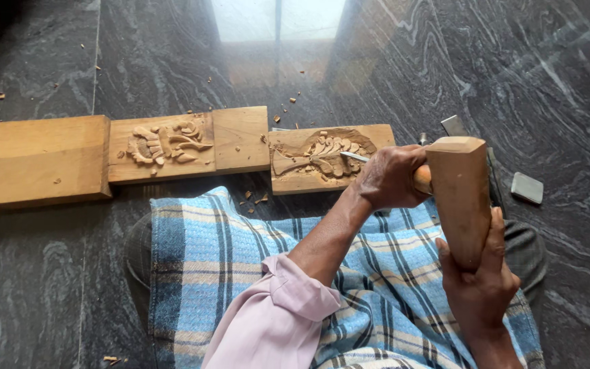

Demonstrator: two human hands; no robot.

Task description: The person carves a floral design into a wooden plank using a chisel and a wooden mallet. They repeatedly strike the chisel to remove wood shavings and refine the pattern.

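Two bare hands work before us. Our left hand (392,179) is clenched around a chisel (377,162), its thin steel blade resting on the small carved block (329,158) of pale wood lying on the veined dark stone floor (548,75). Our right hand (479,273) is clamped on a tapered, smooth wooden mallet (460,195), touching the chisel's handle above the checked blue cloth (227,260).
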